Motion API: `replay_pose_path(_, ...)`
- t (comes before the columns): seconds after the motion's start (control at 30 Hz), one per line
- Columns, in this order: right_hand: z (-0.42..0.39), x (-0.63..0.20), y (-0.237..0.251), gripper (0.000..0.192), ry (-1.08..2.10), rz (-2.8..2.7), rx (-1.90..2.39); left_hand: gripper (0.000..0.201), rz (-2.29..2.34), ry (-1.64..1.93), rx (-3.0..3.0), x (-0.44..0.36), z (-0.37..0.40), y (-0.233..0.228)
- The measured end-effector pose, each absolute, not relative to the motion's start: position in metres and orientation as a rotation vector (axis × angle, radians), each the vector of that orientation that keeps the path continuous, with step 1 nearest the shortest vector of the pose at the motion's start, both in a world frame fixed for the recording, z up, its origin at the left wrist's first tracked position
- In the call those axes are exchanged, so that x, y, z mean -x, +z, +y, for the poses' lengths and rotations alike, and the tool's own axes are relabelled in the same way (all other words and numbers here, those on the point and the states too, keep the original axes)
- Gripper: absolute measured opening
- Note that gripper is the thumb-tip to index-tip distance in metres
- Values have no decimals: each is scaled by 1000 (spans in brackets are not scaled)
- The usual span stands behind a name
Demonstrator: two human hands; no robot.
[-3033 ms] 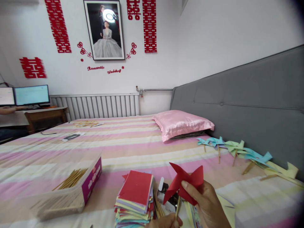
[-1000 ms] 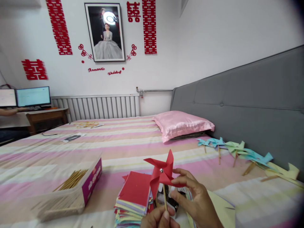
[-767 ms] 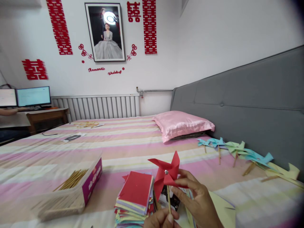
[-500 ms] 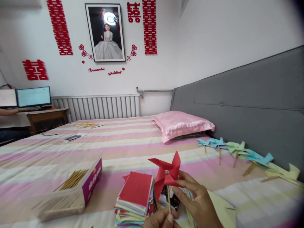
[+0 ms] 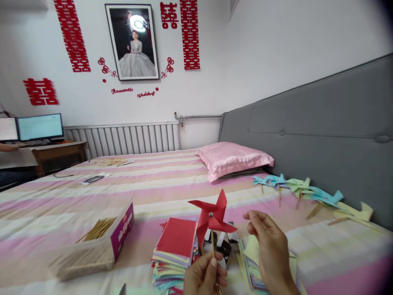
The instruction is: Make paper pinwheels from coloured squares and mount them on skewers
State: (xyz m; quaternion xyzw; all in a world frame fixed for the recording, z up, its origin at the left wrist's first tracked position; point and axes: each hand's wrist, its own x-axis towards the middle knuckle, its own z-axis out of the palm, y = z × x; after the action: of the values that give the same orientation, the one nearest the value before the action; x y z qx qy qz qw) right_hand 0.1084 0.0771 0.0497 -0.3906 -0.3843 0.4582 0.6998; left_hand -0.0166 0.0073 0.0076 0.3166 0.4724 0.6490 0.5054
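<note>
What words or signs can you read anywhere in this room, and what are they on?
"Romantic": red script on the wall under the framed portrait.
"Wedding": red script on the wall beside it.
"囍": red paper cut-outs on the wall, in strips and one alone.
Print on the purple box of sticks: too blurred to read.
Monitor text: too small to read.

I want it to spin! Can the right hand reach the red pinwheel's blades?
Probably yes: the right hand hovers just beside the red pinwheel, which the left hand holds up by its stick, nothing between them.
</note>
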Motion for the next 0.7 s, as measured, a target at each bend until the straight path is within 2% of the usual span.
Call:
replay_pose_path(0.23, 53, -100, 50, 22, 890, -931, 850, 40, 1093, 1571, -860, 15, 8, 8)
replay_pose_path(0.53, -13, -99, 13, 26, 699, -1099, 950, 25, 1024, 1565, -1034, -7, -8, 20)
replay_pose_path(0.7, -24, -103, 2, 25, 708, -1250, 939, 23, 1053, 1619, -1069, -18, -36, 17)
